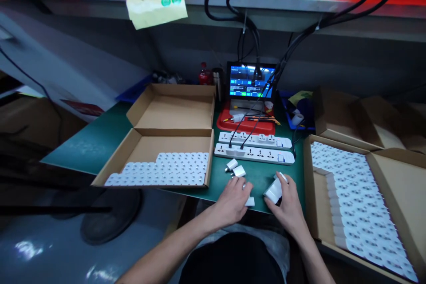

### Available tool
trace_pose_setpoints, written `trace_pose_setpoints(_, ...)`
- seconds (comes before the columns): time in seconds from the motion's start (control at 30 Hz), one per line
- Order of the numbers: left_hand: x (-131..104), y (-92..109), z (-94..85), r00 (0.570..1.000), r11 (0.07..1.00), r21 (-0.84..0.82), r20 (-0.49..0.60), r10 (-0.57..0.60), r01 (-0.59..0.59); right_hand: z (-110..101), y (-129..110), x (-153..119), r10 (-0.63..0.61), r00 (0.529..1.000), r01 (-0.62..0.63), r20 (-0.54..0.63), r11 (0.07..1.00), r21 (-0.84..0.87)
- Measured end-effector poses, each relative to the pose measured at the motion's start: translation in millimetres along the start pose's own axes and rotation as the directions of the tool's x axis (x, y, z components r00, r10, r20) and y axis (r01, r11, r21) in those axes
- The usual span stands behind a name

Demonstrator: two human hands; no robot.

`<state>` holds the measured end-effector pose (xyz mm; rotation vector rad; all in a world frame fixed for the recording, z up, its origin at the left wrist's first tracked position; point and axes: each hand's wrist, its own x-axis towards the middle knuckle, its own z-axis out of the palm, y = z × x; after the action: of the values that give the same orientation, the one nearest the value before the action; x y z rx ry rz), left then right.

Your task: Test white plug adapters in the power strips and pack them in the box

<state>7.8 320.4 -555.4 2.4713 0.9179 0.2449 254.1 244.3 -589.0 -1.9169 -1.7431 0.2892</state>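
Note:
My right hand [286, 199] is closed around a small group of white plug-in chargers [273, 191], held just above the green mat near the front edge. My left hand [233, 200] reaches down to the mat with curled fingers, gripping a white charger that they mostly cover. Beside it a white charger [250, 201] sticks out from under the hand. Two more loose chargers lie just beyond my left fingers, one white charger [238, 171] and another charger [231, 165] with metal prongs showing.
Two white power strips [254, 154] lie behind the hands, cables plugged into the nearer one. A partly filled cardboard box [133, 151] stands left, a fuller box [321, 204] right. Behind are a red tray [223, 120] and a lit screen [251, 80]. Black cables [282, 64] hang from the shelf.

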Motion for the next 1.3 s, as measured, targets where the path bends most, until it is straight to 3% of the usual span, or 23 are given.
trace_pose_setpoints(0.2, -11, -12, 2.5, 0.993, 0.973, -0.199, -0.067, 0.102, -0.113, -2, 8, -1, -0.067, 0.997, 0.074, 0.039, 0.977, -0.201)
trace_pose_setpoints(0.33, -12, -16, 9.0, 0.989, 0.952, -0.287, -0.125, 0.076, -0.109, -14, -15, 20, -0.201, 0.976, 0.216, 0.089, 0.950, -0.223)
trace_pose_setpoints(0.47, -13, -13, 17.2, 0.983, 0.929, -0.366, -0.185, -0.013, -0.057, -15, -60, 71, -0.285, 0.908, 0.338, 0.308, 0.932, -0.133)
trace_pose_setpoints(0.63, -22, -8, 29.1, 0.955, 0.893, -0.445, -0.289, -0.070, -0.069, 2, -99, 125, -0.209, 0.790, 0.393, 0.577, 0.894, -0.214)
trace_pose_setpoints(0.73, -30, -9, 35.9, 0.932, 0.897, -0.425, -0.358, -0.048, -0.117, 10, -97, 131, -0.214, 0.781, 0.354, 0.587, 0.925, -0.134)
trace_pose_setpoints(0.9, -35, -21, 36.5, 0.910, 0.963, -0.209, -0.409, 0.069, -0.167, 6, -86, 120, -0.230, 0.789, 0.258, 0.569, 0.966, 0.033)
trace_pose_setpoints(1.0, -31, -33, 31.7, 0.902, 0.986, -0.127, -0.430, 0.045, -0.110, -4, -87, 115, -0.300, 0.745, 0.268, 0.596, 0.953, 0.143)
trace_pose_setpoints(1.07, -27, -42, 28.6, 0.909, 0.982, -0.160, -0.417, 0.027, -0.102, -9, -91, 117, -0.341, 0.708, 0.301, 0.619, 0.938, 0.172)
trace_pose_setpoints(1.23, -19, -55, 25.3, 0.936, 0.943, -0.306, -0.351, 0.020, -0.134, 5, -111, 134, -0.303, 0.787, 0.427, 0.538, 0.897, -0.119)
trace_pose_setpoints(1.3, -20, -54, 24.6, 0.939, 0.939, -0.325, -0.343, -0.010, -0.109, 17, -119, 141, -0.283, 0.770, 0.486, 0.571, 0.841, -0.237)
